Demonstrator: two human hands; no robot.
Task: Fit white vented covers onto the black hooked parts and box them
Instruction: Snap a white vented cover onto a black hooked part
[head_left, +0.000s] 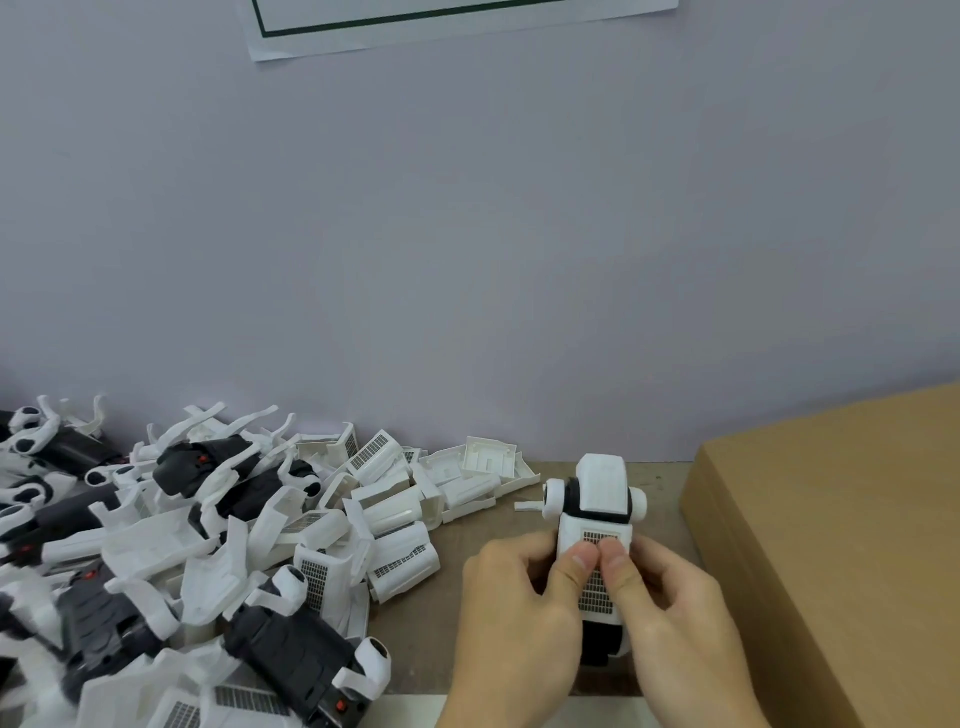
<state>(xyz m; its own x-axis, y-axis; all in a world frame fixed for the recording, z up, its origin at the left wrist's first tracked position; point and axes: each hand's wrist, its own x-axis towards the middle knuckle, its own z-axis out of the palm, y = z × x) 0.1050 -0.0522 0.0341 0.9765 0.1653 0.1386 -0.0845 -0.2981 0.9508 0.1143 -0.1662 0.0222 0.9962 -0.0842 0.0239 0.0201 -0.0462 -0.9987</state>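
Both hands are on one assembled unit right at the table's (660, 499) front edge; the left hand (519, 618) grips it from the left and the right hand (680, 623) from the right, thumbs side by side pressing down on the grille of the white vented cover (597, 525); the black hooked part (574, 496) peeks out under it, with white round ends sticking out both sides. Big messy pile of loose covers (395, 499) and black parts (291, 654) sits to the left; cardboard box (831, 545) is just to the right, against the wall (467, 234).
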